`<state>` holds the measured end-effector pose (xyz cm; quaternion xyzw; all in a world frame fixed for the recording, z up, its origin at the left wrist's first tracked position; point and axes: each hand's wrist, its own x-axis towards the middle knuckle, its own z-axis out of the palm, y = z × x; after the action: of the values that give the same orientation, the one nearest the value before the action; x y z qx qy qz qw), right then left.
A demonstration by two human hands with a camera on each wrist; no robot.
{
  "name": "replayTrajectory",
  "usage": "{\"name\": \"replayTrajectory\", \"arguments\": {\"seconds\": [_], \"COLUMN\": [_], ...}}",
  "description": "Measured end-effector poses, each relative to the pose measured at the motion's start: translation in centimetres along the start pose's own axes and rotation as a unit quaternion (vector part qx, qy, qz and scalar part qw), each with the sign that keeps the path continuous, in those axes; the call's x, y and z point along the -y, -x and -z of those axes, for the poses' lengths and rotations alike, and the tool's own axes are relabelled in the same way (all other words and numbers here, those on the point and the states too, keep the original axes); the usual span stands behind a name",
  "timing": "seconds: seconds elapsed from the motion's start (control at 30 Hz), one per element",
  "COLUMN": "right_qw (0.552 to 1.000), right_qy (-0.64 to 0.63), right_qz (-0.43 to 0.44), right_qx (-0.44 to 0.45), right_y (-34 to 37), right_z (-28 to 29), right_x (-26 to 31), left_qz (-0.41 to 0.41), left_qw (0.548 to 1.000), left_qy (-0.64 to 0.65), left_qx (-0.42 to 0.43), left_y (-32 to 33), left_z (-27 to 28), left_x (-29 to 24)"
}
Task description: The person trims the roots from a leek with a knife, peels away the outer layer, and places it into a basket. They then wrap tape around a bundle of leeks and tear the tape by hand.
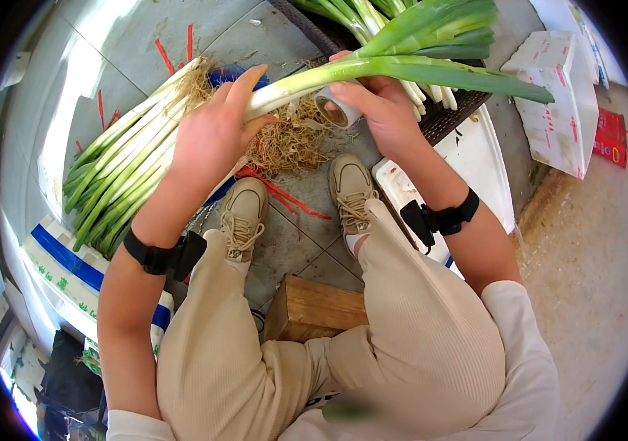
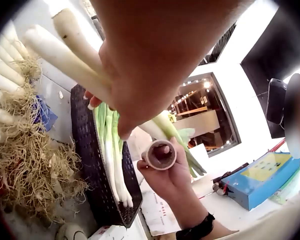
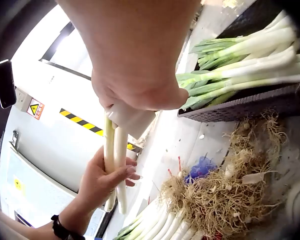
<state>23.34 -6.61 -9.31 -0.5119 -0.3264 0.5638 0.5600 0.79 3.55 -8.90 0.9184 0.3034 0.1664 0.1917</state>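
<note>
Clearly, the left hand (image 1: 211,136) gripped two leeks (image 1: 343,70) by their white shanks (image 1: 281,88), aloft between both hands; the right hand (image 1: 389,110) clasped a tape roll (image 1: 346,110) beside them. They seemed light and stiffish, though leaves (image 1: 450,33) might tear, so firm shanks suited holding.

Held leeks (image 1: 307,79): spanning left hand (image 1: 207,136) to right hand (image 1: 387,117). Roll (image 1: 352,114): in right hand, against the leeks. Leek bundle (image 1: 130,151): floor (image 1: 296,250), forward left. Root heap (image 1: 292,147): just right of bundle, before shoes (image 1: 244,209). Basket (image 1: 442,125): forward right, leeks inside. Tray (image 1: 486,165): right of shoes. Block (image 1: 318,309): behind shoes, between legs (image 1: 431,309).
</note>
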Motion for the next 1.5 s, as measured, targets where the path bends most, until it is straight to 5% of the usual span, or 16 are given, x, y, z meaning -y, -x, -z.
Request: {"name": "replayTrajectory", "arguments": {"seconds": [0.2, 0.37, 0.77, 1.17, 1.23, 1.33, 1.4, 1.5], "right_qw": [0.998, 0.997, 0.999, 0.981, 0.975, 0.975, 0.96, 0.965], "right_qy": [-0.041, -0.067, 0.0, 0.096, 0.119, 0.158, 0.233, 0.21], "right_qz": [0.036, 0.021, -0.03, -0.1, -0.124, -0.063, 0.026, 0.037], "right_qx": [-0.032, -0.029, 0.02, 0.135, 0.143, 0.143, 0.153, 0.155], "right_y": [-0.1, -0.2, 0.4, -0.1, -0.3, -1.2, -1.7, -1.6], "right_z": [-1.1, -1.2, -1.8, -0.5, -0.2, 0.0, 0.1, 0.3], "right_x": [-0.2, -0.3, -0.1, 1.0, 1.2, 1.0, 0.6, 0.7], "left_qz": [-0.004, -0.092, -0.087, 0.064, 0.144, 0.144, 0.15, 0.171], "left_qw": [0.995, 0.978, 0.992, 0.986, 0.953, 0.9, 0.886, 0.849], "left_qy": [-0.103, -0.119, -0.085, 0.152, 0.264, 0.405, 0.425, 0.457], "left_qx": [0.008, -0.147, -0.022, -0.035, 0.028, 0.068, 0.112, 0.202], "left_y": [0.4, -0.7, -1.4, -0.7, -0.9, -0.8, -1.1, -1.9], "left_z": [0.6, -1.1, -0.6, -0.1, 0.4, 0.1, 0.7, 2.2], "left_x": [0.1, 0.9, -1.8, -1.0, -1.0, -0.8, -0.8, -1.3]}}
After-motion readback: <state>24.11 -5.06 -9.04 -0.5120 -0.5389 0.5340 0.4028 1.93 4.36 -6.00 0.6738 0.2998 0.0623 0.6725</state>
